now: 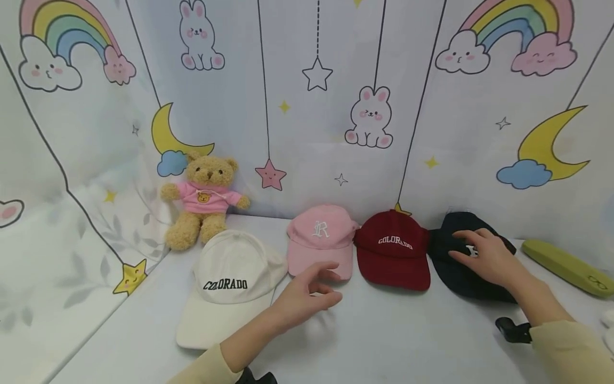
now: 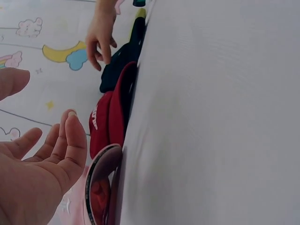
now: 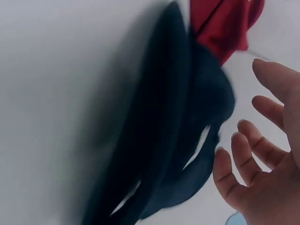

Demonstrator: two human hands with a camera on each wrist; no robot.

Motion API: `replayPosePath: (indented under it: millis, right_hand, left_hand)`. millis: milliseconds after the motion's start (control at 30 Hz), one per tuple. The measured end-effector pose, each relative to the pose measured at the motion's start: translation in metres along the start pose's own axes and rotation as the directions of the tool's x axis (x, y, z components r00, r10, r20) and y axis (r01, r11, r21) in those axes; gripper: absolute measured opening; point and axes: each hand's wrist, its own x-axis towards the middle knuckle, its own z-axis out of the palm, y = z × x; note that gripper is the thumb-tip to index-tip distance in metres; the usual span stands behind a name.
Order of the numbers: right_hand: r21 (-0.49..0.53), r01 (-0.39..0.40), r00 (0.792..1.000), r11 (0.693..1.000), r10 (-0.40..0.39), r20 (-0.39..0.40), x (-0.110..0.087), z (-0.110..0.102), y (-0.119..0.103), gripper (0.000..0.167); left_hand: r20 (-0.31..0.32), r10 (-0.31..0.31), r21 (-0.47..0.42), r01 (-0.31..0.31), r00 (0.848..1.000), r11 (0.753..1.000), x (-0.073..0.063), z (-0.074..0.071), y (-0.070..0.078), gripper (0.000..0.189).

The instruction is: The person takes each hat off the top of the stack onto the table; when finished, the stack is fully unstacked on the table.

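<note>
Four caps stand in a row along the back of the table: a cream cap [image 1: 230, 277] lettered COLORADO, a pink cap [image 1: 320, 240] with a white letter, a dark red cap [image 1: 394, 248] lettered COLORADO, and a navy cap [image 1: 460, 266]. My left hand [image 1: 304, 296] hovers in front of the pink cap's brim, its fingers loosely bent around nothing. Over the navy cap is my right hand [image 1: 486, 256], partly covering its white mark. The right wrist view shows the fingers [image 3: 260, 143] relaxed and spread beside the navy crown, with no grip on it.
A teddy bear [image 1: 206, 200] in a pink hoodie sits at the back left, behind the cream cap. To the right of the navy cap lies a green elongated case [image 1: 566, 266]. A patterned cloth backdrop [image 1: 316, 133] rises behind the white table [image 1: 384, 341].
</note>
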Motion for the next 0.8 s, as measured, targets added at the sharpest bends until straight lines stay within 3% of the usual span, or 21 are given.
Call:
replayPosePath:
  millis: [300,433,600,800]
  right_hand:
    - [0.122,0.089,0.996,0.989,-0.088,-0.013,0.025,0.010,-0.057,0.052]
    - [0.193,0.119,0.993,0.974,-0.118,-0.020,0.036,0.018,-0.086,0.052]
    - [0.271,0.107,0.994,0.956,-0.112,0.004,0.050,0.030,-0.119,0.054]
    - [0.337,0.161,0.986,0.928,-0.161,-0.028,0.066,0.042,-0.156,0.051]
  left_hand:
    - [-0.046,0.036,0.009,-0.036,0.998,0.999,-0.018,-0.024,0.003,0.056]
    - [-0.089,0.022,0.018,-0.020,0.996,1.000,-0.028,-0.035,0.005,0.057]
    - [-0.140,-0.001,0.055,0.009,0.990,0.998,-0.047,-0.051,0.006,0.056]
    - [-0.182,0.006,0.098,0.012,0.983,0.995,-0.073,-0.069,0.003,0.057]
